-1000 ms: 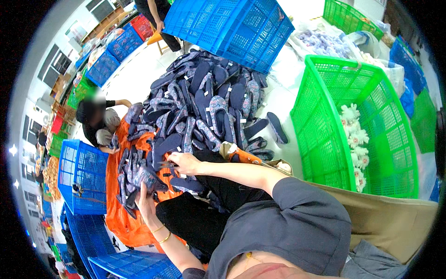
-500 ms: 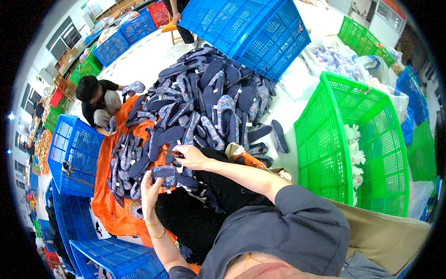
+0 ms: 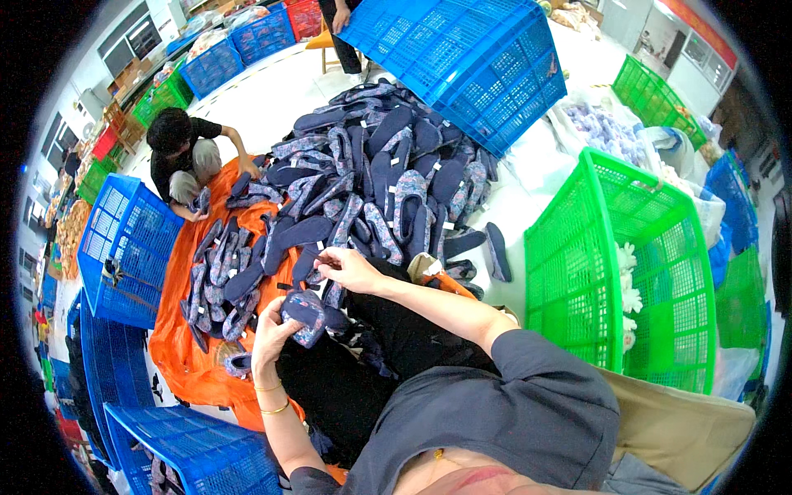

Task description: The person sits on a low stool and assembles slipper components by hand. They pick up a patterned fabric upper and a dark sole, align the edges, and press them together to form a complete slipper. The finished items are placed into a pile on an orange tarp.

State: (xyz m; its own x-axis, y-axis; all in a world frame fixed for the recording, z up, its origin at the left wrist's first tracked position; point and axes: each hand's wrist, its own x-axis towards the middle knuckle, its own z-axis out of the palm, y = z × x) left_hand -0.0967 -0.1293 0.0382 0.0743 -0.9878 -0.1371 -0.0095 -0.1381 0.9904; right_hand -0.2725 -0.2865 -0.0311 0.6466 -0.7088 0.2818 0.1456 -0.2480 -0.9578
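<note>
My left hand (image 3: 271,337) grips a dark blue, flower-patterned slipper (image 3: 305,317) above my lap, with its dark sole facing up. Just above and to the right of it, my right hand (image 3: 350,271) is closed, thumb and fingers pinched together. What that pinch holds, if anything, I cannot make out. A large heap of similar slippers (image 3: 381,167) spreads out in front of me, several with small white tags. A smaller group of slippers (image 3: 216,272) lies on an orange sheet (image 3: 175,355) to the left.
A co-worker (image 3: 186,157) crouches at the far left, reaching into the slippers. Blue crates (image 3: 130,247) stand along the left; a large blue crate (image 3: 462,70) tilts behind the heap. To my right is a green crate (image 3: 569,272) with white fluffy pieces (image 3: 627,280) beside its wall.
My left hand has turned the slipper so its sole shows. The dark snips seen in my right hand are no longer distinguishable. The co-worker's raised slipper has gone down to the heap.
</note>
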